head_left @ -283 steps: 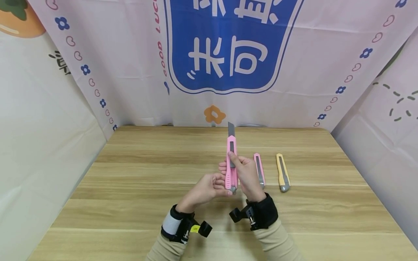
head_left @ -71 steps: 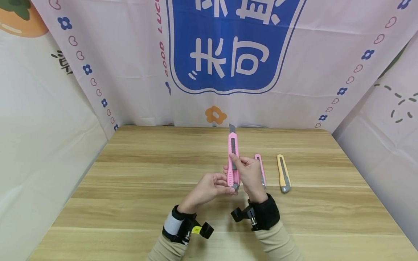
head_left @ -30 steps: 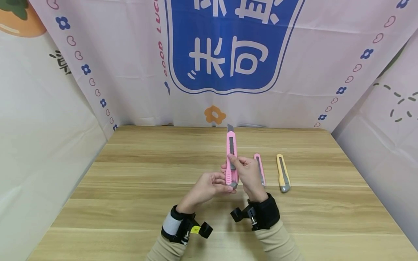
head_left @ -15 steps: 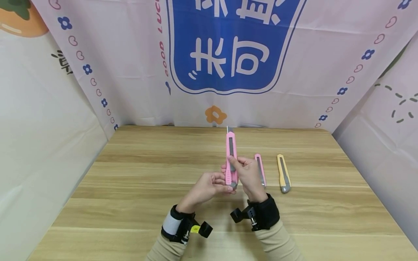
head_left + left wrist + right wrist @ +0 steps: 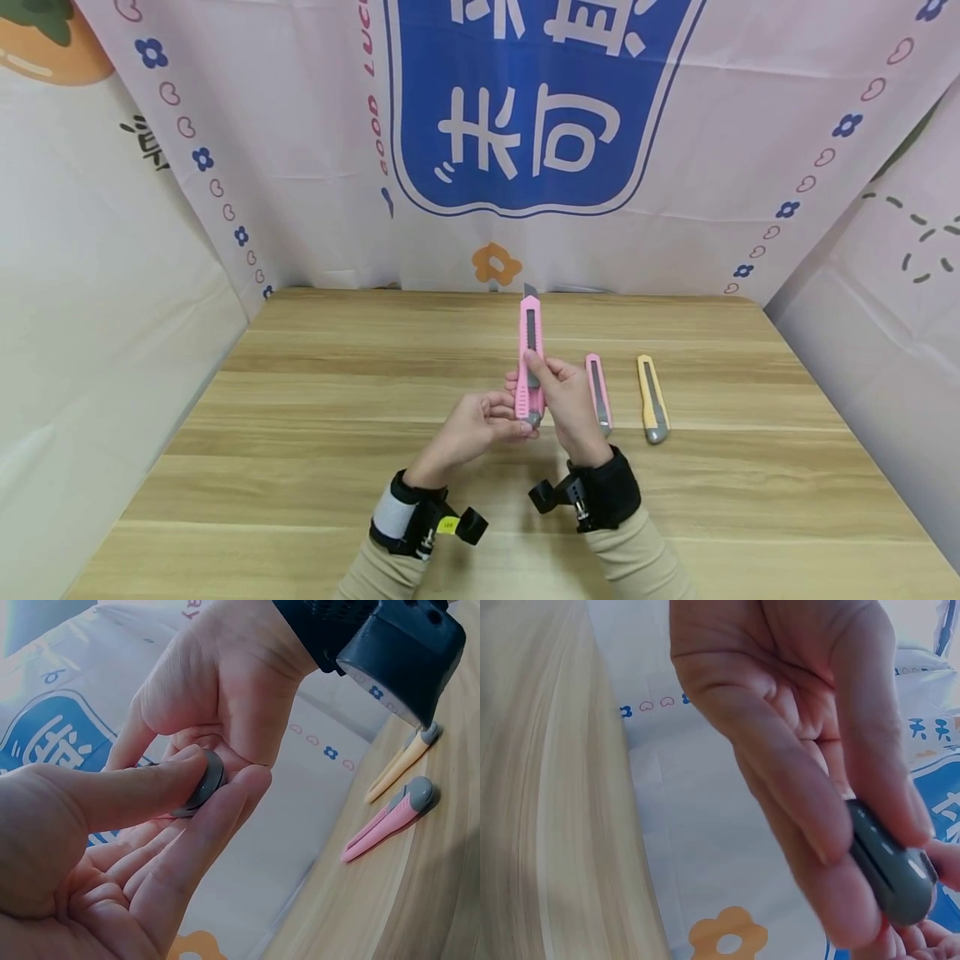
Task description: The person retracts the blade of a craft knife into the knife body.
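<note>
Both hands hold a pink utility knife [image 5: 529,327] upright above the table, its grey blade [image 5: 531,290] sticking a short way out of the top. My left hand [image 5: 474,429] pinches the knife's grey end cap [image 5: 206,784] between thumb and fingers. My right hand [image 5: 572,410] grips the body from the right, its thumb on the slider in the front slot. In the right wrist view the end cap [image 5: 894,862] shows between right-hand fingers and thumb; the blade is hidden in both wrist views.
On the wooden table [image 5: 315,400], a second pink utility knife [image 5: 598,393] lies right of my right hand. Farther right lies a yellow utility knife [image 5: 652,398]. A printed cloth [image 5: 315,208] hangs behind the table's back edge, and cloth also hangs at both sides.
The blade sticks out less than 9.4 seconds ago, and the right thumb sits lower along the knife's body. Since half a second ago the knife and both hands have risen slightly.
</note>
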### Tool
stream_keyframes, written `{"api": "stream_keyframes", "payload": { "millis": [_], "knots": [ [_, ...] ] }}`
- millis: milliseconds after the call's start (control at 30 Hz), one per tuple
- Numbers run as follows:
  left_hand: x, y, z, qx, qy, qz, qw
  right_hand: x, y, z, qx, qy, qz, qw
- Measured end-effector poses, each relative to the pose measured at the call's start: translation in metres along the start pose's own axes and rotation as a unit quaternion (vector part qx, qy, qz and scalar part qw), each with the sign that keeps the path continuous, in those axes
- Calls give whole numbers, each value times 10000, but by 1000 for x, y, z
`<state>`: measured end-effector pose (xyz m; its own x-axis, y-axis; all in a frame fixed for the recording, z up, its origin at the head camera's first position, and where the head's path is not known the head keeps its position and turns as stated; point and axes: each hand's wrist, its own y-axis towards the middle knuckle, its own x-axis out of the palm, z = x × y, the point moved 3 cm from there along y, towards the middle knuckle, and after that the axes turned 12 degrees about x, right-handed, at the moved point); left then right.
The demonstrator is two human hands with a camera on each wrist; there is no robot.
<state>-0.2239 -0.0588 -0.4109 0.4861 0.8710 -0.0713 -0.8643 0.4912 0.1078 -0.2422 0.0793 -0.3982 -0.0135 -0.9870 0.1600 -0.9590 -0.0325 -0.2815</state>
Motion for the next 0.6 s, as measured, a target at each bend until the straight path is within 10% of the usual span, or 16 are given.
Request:
{"api": "stream_keyframes", "payload": {
  "millis": [600],
  "knots": [
    [2, -1, 1, -26, 116, -163, 9998, 1, -4, 0, -389, 21, 332, 9987]
  ]
}}
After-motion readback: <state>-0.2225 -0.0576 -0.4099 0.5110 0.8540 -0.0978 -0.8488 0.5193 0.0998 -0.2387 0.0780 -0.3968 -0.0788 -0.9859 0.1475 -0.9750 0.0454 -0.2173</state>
